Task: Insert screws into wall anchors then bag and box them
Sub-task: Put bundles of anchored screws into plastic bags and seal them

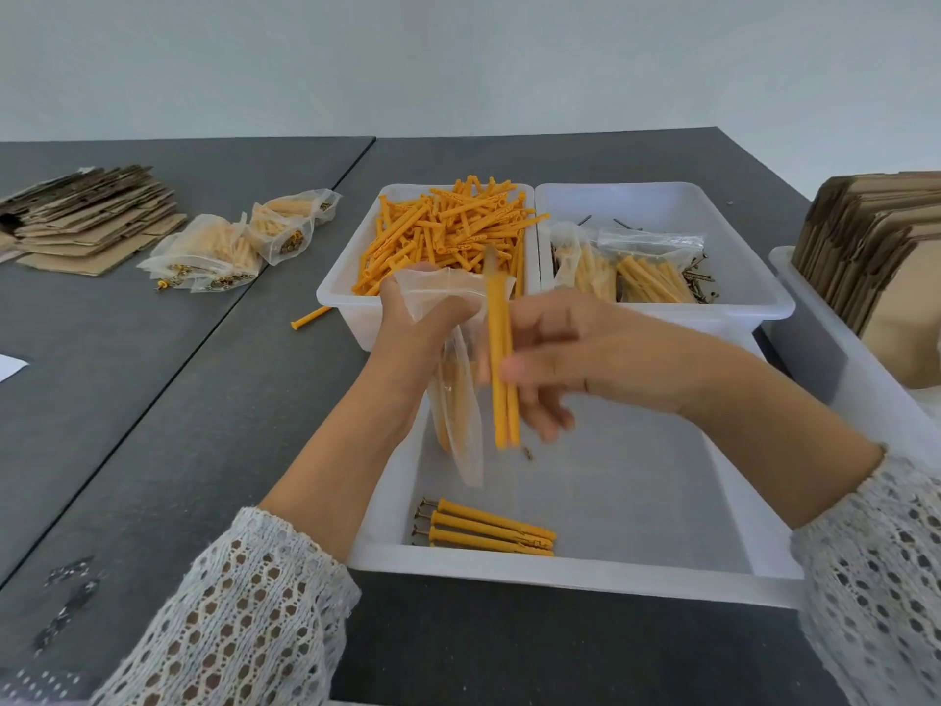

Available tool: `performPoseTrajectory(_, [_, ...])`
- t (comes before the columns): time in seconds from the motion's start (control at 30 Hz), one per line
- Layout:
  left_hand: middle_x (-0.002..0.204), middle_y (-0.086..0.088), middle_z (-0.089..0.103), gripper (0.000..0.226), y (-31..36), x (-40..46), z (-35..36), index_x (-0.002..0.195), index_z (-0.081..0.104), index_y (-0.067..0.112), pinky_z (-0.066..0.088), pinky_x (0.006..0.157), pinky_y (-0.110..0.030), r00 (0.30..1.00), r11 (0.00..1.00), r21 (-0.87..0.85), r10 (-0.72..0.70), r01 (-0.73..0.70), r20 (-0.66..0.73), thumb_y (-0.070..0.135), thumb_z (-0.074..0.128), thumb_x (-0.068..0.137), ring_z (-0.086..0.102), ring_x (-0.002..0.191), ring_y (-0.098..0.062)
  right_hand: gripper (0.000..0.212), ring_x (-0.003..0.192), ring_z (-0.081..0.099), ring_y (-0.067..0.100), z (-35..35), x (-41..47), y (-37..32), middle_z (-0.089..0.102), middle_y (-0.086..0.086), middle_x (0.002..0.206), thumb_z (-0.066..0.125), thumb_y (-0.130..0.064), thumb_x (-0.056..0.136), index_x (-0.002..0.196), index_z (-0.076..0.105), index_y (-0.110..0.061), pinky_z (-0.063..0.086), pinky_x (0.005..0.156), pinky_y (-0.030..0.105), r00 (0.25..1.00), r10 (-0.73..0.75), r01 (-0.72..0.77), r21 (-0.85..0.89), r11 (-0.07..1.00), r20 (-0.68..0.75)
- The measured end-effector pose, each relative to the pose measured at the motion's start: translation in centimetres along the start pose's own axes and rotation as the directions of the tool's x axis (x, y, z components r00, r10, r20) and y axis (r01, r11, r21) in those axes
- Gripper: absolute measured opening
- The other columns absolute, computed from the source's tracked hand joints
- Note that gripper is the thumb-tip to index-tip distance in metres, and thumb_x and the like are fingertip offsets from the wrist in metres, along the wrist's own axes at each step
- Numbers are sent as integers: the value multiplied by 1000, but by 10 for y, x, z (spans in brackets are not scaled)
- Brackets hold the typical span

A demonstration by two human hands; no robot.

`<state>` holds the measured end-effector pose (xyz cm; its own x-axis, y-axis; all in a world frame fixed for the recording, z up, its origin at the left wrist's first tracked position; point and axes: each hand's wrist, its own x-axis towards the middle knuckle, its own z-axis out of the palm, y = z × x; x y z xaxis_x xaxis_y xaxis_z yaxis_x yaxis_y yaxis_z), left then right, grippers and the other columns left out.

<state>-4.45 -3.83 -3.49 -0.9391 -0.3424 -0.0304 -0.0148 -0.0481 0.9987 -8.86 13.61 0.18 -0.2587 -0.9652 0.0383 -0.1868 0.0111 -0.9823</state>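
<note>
No text, label, brand, number or sign can be read anywhere in this view. The flattened brown cardboard boxes [86, 216] stacked at the far left of the dark grey table [153, 400] show plain faces, as do the upright brown cardboard pieces [876, 247] at the right. The clear plastic bags of orange anchors [229, 247] carry no legible print, and the white plastic bins [662, 206] are unmarked. A white paper corner [10, 366] at the left edge shows blank.
</note>
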Motion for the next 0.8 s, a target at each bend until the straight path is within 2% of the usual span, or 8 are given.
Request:
performPoseTrajectory(0.07, [131, -19, 55, 77, -1, -1, 1, 136, 38, 19, 51, 97, -57, 1000, 1000, 1, 11, -11, 22, 30, 70, 66, 59, 117, -38, 11, 61, 65, 19, -6, 1, 0, 66, 6, 75, 56, -13, 96, 100, 61, -4, 49, 52, 25, 938, -93, 123, 68, 990, -333])
performPoseTrajectory(0.13, [126, -8, 56, 75, -3, 0, 1, 132, 37, 27, 55, 92, -47, 999, 1000, 10, 18, -19, 41, 31, 71, 65, 61, 113, -29, 10, 67, 66, 23, -13, 2, 2, 63, 6, 73, 53, -11, 99, 101, 61, -5, 49, 56, 28, 793, -130, 199, 52, 979, -595])
performPoseTrajectory(0.23, [115, 5, 56, 70, -8, 1, 4, 130, 36, 30, 58, 77, -26, 993, 995, 75, 64, -72, 100, 22, 77, 73, 62, 104, -12, 13, 71, 66, 19, -20, 2, 6, 64, 3, 70, 52, -12, 101, 103, 61, -3, 50, 59, 27, 619, -136, 197, -15, 980, -773])
performPoseTrajectory(0.3, [114, 8, 56, 66, -8, 1, 4, 131, 36, 29, 55, 67, -17, 989, 987, 123, 86, -101, 123, 14, 77, 82, 61, 99, -7, 12, 71, 66, 17, -20, 3, 9, 66, 3, 73, 55, -13, 100, 102, 63, -4, 51, 61, 26, 563, -153, 136, -92, 987, -812])
performPoseTrajectory(0.47, [117, -1, 59, 71, -8, -6, 4, 133, 36, 28, 56, 69, -20, 973, 981, 151, 87, -121, 216, 16, 80, 78, 68, 93, -8, 6, 73, 65, 7, -8, 14, 17, 70, 8, 80, 64, -8, 93, 95, 69, -6, 52, 72, 19, 633, -188, -3, -245, 970, -751])
performPoseTrajectory(0.63, [102, -1, 61, 65, -5, -9, 7, 132, 34, 18, 57, 72, -21, 963, 972, 178, 103, -151, 250, -2, 73, 83, 66, 80, -1, 9, 69, 57, -6, 4, 21, 20, 66, -9, 75, 66, -16, 93, 88, 72, -17, 41, 68, 7, 745, -156, -158, -399, 903, -649])
performPoseTrajectory(0.73, [99, -4, 61, 61, -5, -9, 7, 131, 32, 17, 56, 68, -19, 959, 969, 191, 105, -159, 265, -5, 68, 86, 66, 75, -1, 28, 70, 55, 2, 4, 18, 17, 61, -7, 71, 57, -24, 99, 74, 69, -18, 42, 70, 19, 797, -107, -207, -435, 876, -594])
performPoseTrajectory(0.8, [101, -4, 60, 61, -5, -9, 7, 132, 32, 16, 53, 65, -15, 958, 966, 197, 112, -167, 265, -5, 68, 87, 65, 74, 2, 34, 82, 58, 13, 3, 18, 17, 63, 4, 82, 51, -28, 101, 79, 70, -11, 46, 81, 33, 825, -99, -220, -478, 850, -557])
